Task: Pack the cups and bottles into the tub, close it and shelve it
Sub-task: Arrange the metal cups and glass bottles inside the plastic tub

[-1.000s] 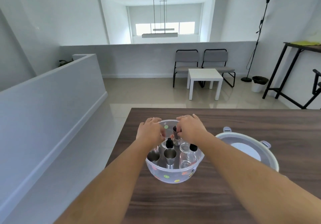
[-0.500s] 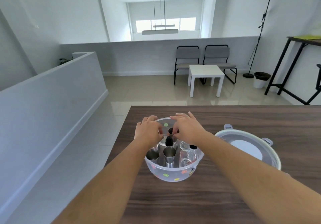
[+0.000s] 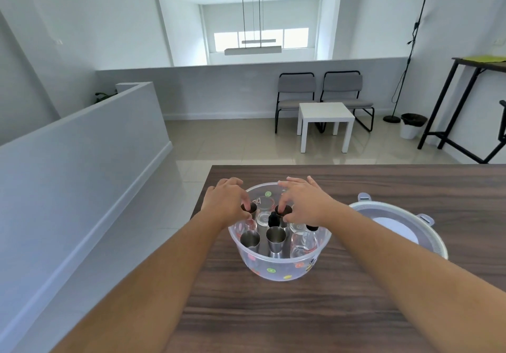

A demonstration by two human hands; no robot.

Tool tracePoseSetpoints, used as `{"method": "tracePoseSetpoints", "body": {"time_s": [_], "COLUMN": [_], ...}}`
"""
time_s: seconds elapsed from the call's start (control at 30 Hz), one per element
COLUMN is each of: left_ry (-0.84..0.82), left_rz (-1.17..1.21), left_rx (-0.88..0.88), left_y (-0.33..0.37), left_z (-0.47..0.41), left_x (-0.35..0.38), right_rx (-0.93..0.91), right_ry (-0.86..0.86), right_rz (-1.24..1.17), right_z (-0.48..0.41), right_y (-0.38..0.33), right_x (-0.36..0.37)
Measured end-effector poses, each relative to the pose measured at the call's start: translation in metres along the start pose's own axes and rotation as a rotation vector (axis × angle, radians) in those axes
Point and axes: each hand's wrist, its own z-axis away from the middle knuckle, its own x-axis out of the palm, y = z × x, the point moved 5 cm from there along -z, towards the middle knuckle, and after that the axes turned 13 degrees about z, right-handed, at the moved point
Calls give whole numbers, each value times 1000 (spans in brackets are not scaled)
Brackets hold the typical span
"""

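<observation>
A clear round tub (image 3: 279,270) with coloured fruit dots stands on the dark wood table. Inside it stand steel cups (image 3: 276,239), clear glasses (image 3: 265,210) and small glass bottles with black caps (image 3: 303,239). My left hand (image 3: 227,202) is over the tub's left rim, fingertips pinching the rim of a steel cup (image 3: 251,207). My right hand (image 3: 304,202) reaches over the back of the tub, fingers pinching another steel cup (image 3: 284,210) near the middle. The tub's lid (image 3: 397,229), white and round with clips, lies upside down on the table to the right.
The table's left edge (image 3: 202,196) runs close beside the tub, with floor and a low grey wall beyond it. Farther off are a white side table (image 3: 324,114), two chairs, a floor lamp, a bin and a tall black desk at the right.
Both hands have spread slightly apart inside the tub; the left one has shifted left onto a cup at the rim. The camera has tilted a little.
</observation>
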Motion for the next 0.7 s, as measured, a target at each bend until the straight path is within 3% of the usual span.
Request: {"method": "tracePoseSetpoints", "body": {"time_s": [0.1,0.2,0.7], "left_ry": [3,9,-9], "left_rz": [25,36,175], "left_rx": [22,41,236], "left_y": [3,6,31], "left_z": [2,4,11], "left_x": [1,2,10], "right_rx": [-41,-81,-14], "right_ry": [14,1,-73], "right_rz": [-169,-82,-143], "right_z": [2,2,15], "right_y": [-4,-14,-4], "right_x": [-15,-19,-19]}}
